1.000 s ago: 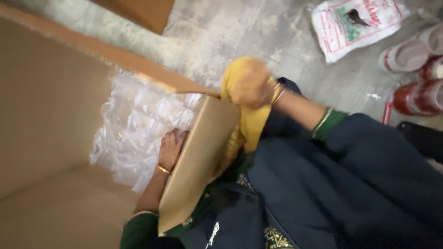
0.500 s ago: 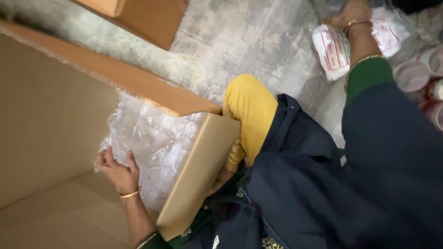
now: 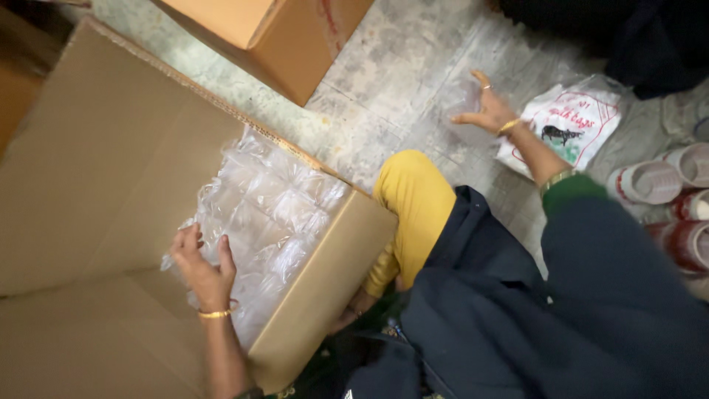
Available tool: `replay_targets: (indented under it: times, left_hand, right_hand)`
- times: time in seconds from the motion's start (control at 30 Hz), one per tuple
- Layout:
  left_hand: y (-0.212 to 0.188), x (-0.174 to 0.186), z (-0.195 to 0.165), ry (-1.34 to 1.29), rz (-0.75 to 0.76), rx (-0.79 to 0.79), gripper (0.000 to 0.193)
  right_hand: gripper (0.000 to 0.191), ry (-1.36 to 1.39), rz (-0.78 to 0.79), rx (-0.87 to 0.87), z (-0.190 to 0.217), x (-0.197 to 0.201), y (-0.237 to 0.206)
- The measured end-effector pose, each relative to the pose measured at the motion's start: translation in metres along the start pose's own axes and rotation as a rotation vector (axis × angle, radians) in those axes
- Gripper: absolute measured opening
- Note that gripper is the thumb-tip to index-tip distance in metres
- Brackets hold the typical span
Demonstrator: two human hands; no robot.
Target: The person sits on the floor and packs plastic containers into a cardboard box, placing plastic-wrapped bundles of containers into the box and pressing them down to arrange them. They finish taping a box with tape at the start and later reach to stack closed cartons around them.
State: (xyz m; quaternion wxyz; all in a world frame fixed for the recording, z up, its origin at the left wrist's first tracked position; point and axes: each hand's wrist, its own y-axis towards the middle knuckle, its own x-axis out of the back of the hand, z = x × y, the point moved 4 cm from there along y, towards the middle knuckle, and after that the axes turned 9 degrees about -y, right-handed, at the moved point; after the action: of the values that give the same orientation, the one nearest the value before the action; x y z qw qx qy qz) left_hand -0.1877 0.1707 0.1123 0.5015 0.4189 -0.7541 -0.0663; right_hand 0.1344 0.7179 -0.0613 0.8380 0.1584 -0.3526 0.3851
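My left hand lies flat, fingers apart, on a layer of clear plastic packets that fills an open cardboard box. It wears a gold bangle. My right hand is stretched out over the floor, just left of a white printed plastic bag. Its thumb and fingers sit around a faint clear plastic piece; whether they grip it is unclear. My yellow-clad knee is bent beside the box.
The box's wide flap lies open at left. Another cardboard box stands at the top. Red and white tape-like rolls lie on the mottled floor at right. Dark fabric sits top right.
My right hand left the knee, swung out to the white bag, and now sits just left of it. My left hand stays on the plastic packets. The view has shifted.
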Motion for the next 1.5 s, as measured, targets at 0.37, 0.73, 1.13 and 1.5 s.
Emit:
replay_targets:
  times: [0.37,0.73,1.13,1.5]
  left_hand:
    - [0.015,-0.032,-0.235,-0.68,0.403,-0.437,0.094]
    - [0.032,-0.138,-0.04,-0.08,0.552,0.018,0.09]
    - [-0.036,-0.174,-0.003,0.17,1.298,0.283,0.077]
    - [-0.035,0.038,-0.05,-0.125,-0.085,-0.005,0.059]
  right_hand:
    - [0.082,0.77,0.081,0.964,0.323,-0.046,-0.155]
    - [0.051,0.403,-0.102,0.792,0.321,-0.056,-0.147]
    - [0.027,0.239,-0.031,0.811,0.326,-0.048,-0.146]
    - [0.043,-0.295,-0.047,1.164,0.387,-0.121,-0.145]
